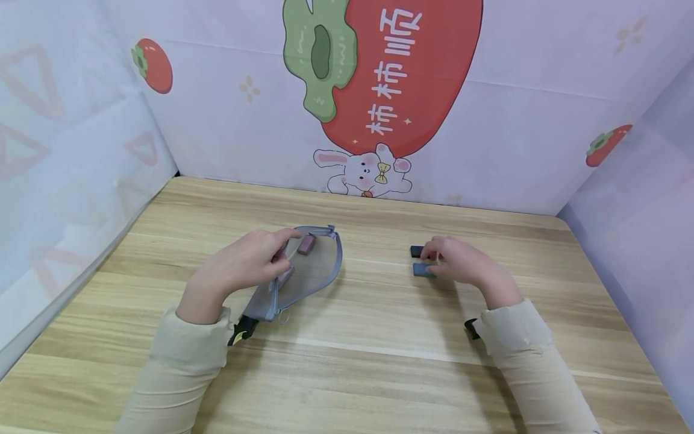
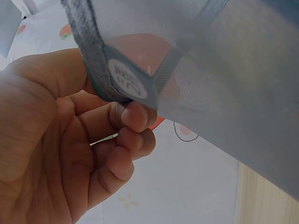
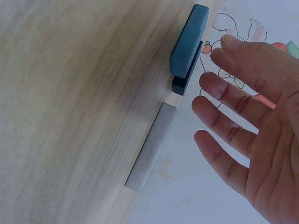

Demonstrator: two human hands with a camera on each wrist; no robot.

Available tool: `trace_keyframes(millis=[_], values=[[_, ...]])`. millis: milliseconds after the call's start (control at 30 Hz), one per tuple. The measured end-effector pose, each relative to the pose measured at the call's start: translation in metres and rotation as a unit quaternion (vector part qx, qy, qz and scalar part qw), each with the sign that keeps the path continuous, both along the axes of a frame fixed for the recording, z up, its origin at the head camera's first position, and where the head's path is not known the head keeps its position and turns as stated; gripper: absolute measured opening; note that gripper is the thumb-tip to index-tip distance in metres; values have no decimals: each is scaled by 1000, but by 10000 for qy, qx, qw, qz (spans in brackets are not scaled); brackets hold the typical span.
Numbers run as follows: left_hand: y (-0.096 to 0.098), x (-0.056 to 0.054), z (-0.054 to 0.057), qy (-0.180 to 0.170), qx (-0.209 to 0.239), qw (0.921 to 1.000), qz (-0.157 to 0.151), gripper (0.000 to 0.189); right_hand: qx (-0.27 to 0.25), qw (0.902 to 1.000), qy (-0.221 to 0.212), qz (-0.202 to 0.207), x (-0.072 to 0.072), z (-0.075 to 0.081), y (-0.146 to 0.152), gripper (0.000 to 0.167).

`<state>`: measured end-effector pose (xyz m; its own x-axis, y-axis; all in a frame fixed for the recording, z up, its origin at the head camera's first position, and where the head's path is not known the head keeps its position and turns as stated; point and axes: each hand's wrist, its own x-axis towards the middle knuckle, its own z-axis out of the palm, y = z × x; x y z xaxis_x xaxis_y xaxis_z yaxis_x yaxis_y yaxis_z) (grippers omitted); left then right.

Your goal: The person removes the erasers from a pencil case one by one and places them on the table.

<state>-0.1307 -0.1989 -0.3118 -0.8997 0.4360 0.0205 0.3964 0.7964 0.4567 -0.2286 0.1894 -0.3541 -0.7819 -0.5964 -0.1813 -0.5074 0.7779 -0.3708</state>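
Observation:
My left hand (image 1: pixel 246 260) pinches the zippered edge of a grey see-through pouch (image 1: pixel 320 274), whose mouth stands open. In the left wrist view, the fingertips (image 2: pixel 135 116) hold its corner beside a round printed label (image 2: pixel 127 78). A mauve block (image 1: pixel 306 244) lies inside the pouch, with a paler purple block (image 1: pixel 285 276) near its left side. To the right, my right hand (image 1: pixel 458 259) hovers at a blue block (image 1: pixel 423 270) and a dark navy block (image 1: pixel 415 251). Its fingers are spread and loosely bent in the right wrist view, with a grey block (image 3: pixel 152 147) close by.
The wooden table (image 1: pixel 368 374) ends at a printed back wall (image 1: pixel 233 132), with side walls at left and right. A zip pull (image 1: pixel 283 316) hangs from the pouch's near corner. Dark wrist-worn devices show under both cuffs.

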Motion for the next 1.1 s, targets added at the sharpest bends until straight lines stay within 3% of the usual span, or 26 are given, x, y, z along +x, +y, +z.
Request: trace_keyframes(millis=[833,1100], values=[[2,0,-2,71,-38,10000,-54,50,-528,9968,340,500,9,0,-21,19],[3,0,-1,74,-38,9999,-78,50,-531,9969,258,519,12,0,-30,17]])
